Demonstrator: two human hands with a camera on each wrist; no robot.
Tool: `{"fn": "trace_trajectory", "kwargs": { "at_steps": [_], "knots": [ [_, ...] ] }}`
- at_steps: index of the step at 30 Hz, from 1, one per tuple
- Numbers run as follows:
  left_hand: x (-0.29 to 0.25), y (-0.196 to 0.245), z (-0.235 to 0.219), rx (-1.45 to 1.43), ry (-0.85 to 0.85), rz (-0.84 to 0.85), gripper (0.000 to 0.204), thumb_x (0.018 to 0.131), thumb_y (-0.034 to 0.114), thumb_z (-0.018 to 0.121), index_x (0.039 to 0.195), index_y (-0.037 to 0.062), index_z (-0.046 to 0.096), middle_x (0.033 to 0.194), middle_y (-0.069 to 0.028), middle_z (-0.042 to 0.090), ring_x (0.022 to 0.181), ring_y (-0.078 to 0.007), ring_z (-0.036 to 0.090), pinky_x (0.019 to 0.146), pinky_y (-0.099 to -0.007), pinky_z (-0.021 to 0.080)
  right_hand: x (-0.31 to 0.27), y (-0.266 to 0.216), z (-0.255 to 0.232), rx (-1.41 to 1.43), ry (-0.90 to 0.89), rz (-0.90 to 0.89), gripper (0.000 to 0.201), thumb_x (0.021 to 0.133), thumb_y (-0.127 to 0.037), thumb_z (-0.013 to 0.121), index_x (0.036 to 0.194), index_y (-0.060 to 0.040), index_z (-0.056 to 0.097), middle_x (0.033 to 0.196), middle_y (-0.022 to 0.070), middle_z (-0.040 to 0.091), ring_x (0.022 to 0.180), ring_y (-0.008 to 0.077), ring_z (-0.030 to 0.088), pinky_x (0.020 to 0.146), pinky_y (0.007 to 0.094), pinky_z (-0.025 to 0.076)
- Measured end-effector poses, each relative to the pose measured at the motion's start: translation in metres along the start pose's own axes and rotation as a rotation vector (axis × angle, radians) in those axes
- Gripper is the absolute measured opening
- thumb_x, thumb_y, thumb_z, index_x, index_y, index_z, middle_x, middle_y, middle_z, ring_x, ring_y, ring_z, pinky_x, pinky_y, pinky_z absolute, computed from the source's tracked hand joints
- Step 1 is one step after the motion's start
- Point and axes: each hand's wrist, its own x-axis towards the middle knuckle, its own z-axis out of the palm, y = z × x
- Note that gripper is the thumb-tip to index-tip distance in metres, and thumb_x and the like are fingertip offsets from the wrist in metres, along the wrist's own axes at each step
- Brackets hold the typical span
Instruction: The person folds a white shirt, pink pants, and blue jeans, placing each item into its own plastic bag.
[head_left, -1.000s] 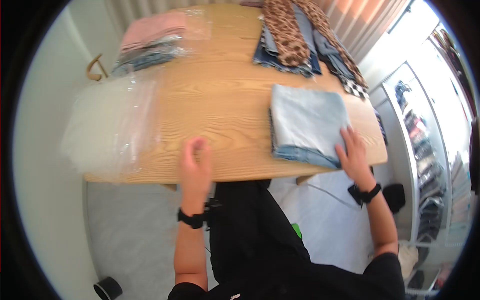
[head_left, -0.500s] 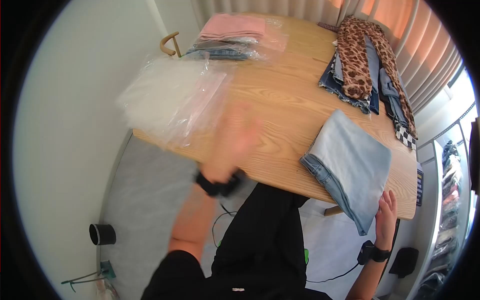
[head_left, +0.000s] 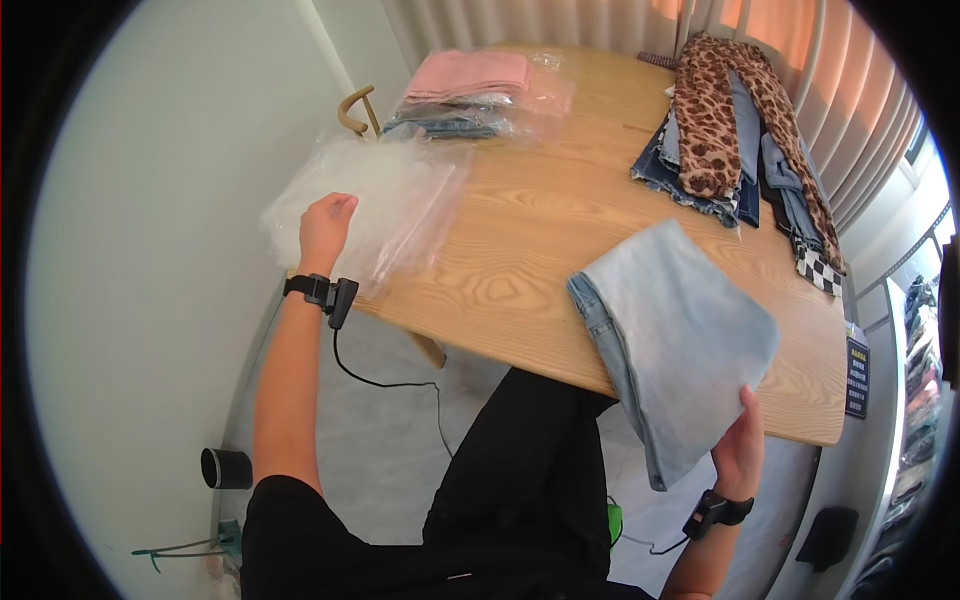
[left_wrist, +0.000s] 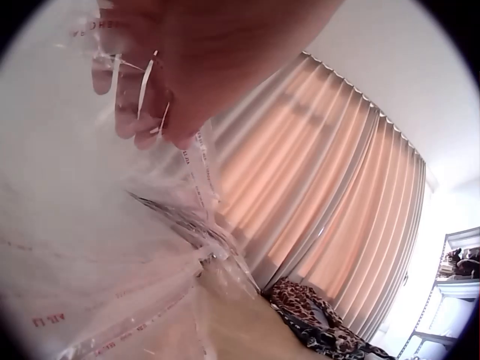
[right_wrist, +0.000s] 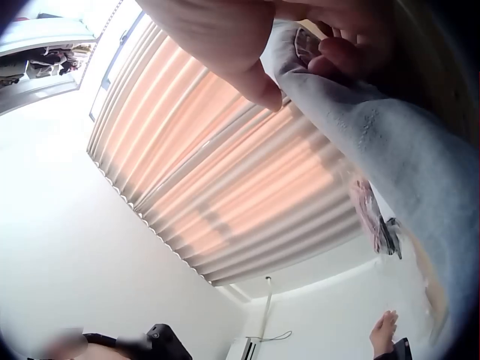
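Observation:
Folded light-blue jeans lie slanted across the table's front right edge, one corner hanging out over the floor. My right hand grips that near-right corner, thumb on the upper face and fingers beneath. In the right wrist view, the denim runs away from the fingers. At the left, my left hand is over a pile of clear plastic bags, fingers curled. The left wrist view shows its fingers behind clear film, pinching a bag with red lettering.
Bagged clothes with a pink folded piece on top sit at the back left of the table. Leopard-print trousers lie over other jeans at the back right. A wooden chair and wall stand left; clothes shelving stands right.
My left hand has swept left from the table's front onto the plastic bags. My right hand has taken the jeans by a corner and pulled them, tilted, over the front edge. The head view has turned left.

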Motion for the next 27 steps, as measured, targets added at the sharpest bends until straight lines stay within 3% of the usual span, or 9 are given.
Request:
{"fn": "trace_trajectory", "kwargs": {
  "at_steps": [8, 10, 17, 20, 22, 23, 25, 27],
  "knots": [
    [-0.001, 0.013, -0.02, -0.09, -0.016, -0.093, 0.031, 0.088, 0.032, 0.067, 0.091, 0.002, 0.071, 0.078, -0.0121, 0.07, 0.075, -0.0191, 0.068, 0.072, -0.0286, 0.051, 0.016, 0.01, 0.006, -0.033, 0.052, 0.02, 0.055, 0.086, -0.023, 0.065, 0.132, -0.0001, 0.045, 0.126, 0.0107, 0.056, 0.115, 0.0245, 0.053, 0.099, 0.0376, 0.042],
    [0.001, 0.004, -0.016, -0.35, -0.038, -0.074, 0.032, 0.091, 0.029, 0.064, 0.092, -0.0022, 0.069, 0.081, -0.0098, 0.071, 0.078, -0.0161, 0.068, 0.074, -0.0272, 0.05, 0.016, 0.01, 0.002, -0.028, 0.051, 0.029, 0.056, 0.085, -0.023, 0.065, 0.132, 0.0002, 0.045, 0.126, 0.0112, 0.055, 0.115, 0.0247, 0.052, 0.099, 0.0378, 0.041],
    [0.007, -0.014, -0.024, -0.347, -0.025, -0.027, 0.027, 0.092, 0.02, 0.06, 0.101, -0.004, 0.066, 0.089, -0.0112, 0.072, 0.087, -0.0154, 0.067, 0.08, -0.0276, 0.05, 0.017, 0.013, -0.004, -0.039, 0.033, 0.003, 0.055, 0.085, -0.022, 0.063, 0.132, 0.0011, 0.045, 0.126, 0.0125, 0.056, 0.115, 0.0263, 0.053, 0.099, 0.0388, 0.042],
    [0.012, -0.015, -0.035, -0.403, 0.107, -0.002, 0.026, 0.092, 0.02, 0.06, 0.101, -0.0037, 0.066, 0.09, -0.0115, 0.072, 0.089, -0.0166, 0.067, 0.083, -0.0277, 0.049, 0.017, 0.013, -0.003, -0.027, 0.043, -0.002, 0.055, 0.085, -0.021, 0.063, 0.132, 0.001, 0.045, 0.126, 0.0126, 0.056, 0.115, 0.0267, 0.053, 0.099, 0.0391, 0.042],
    [0.011, 0.003, -0.053, -0.332, 0.291, 0.044, 0.026, 0.094, 0.02, 0.06, 0.102, -0.0038, 0.065, 0.094, -0.0118, 0.071, 0.091, -0.0171, 0.066, 0.086, -0.0276, 0.049, 0.019, 0.013, -0.003, -0.007, 0.055, 0.003, 0.055, 0.084, -0.02, 0.064, 0.132, 0.0003, 0.045, 0.127, 0.0116, 0.055, 0.116, 0.0259, 0.052, 0.099, 0.0388, 0.042],
    [0.011, 0.014, -0.06, -0.33, 0.285, 0.048, 0.026, 0.094, 0.02, 0.06, 0.102, -0.0038, 0.065, 0.094, -0.0118, 0.071, 0.091, -0.0171, 0.066, 0.086, -0.0276, 0.049, 0.019, 0.013, -0.004, 0.015, 0.066, 0.013, 0.054, 0.084, -0.02, 0.063, 0.131, 0.0005, 0.046, 0.125, 0.0119, 0.056, 0.114, 0.0262, 0.053, 0.099, 0.0389, 0.043],
    [0.009, 0.036, -0.076, -0.41, 0.466, 0.136, 0.026, 0.096, 0.02, 0.058, 0.106, -0.0029, 0.063, 0.101, -0.0111, 0.07, 0.094, -0.0171, 0.065, 0.089, -0.0277, 0.048, 0.019, 0.013, -0.003, 0.039, 0.085, 0.024, 0.052, 0.084, -0.02, 0.062, 0.13, 0.0007, 0.047, 0.123, 0.0122, 0.057, 0.113, 0.0265, 0.055, 0.098, 0.0391, 0.043],
    [0.007, 0.056, -0.095, -0.446, 0.535, 0.177, 0.025, 0.097, 0.018, 0.056, 0.108, -0.0034, 0.06, 0.105, -0.0135, 0.067, 0.101, -0.0175, 0.063, 0.093, -0.0284, 0.047, 0.017, 0.014, 0.001, 0.058, 0.099, -0.003, 0.05, 0.084, -0.02, 0.062, 0.127, 0.0013, 0.049, 0.118, 0.0132, 0.06, 0.107, 0.0271, 0.058, 0.095, 0.0391, 0.046]
  ]
}}
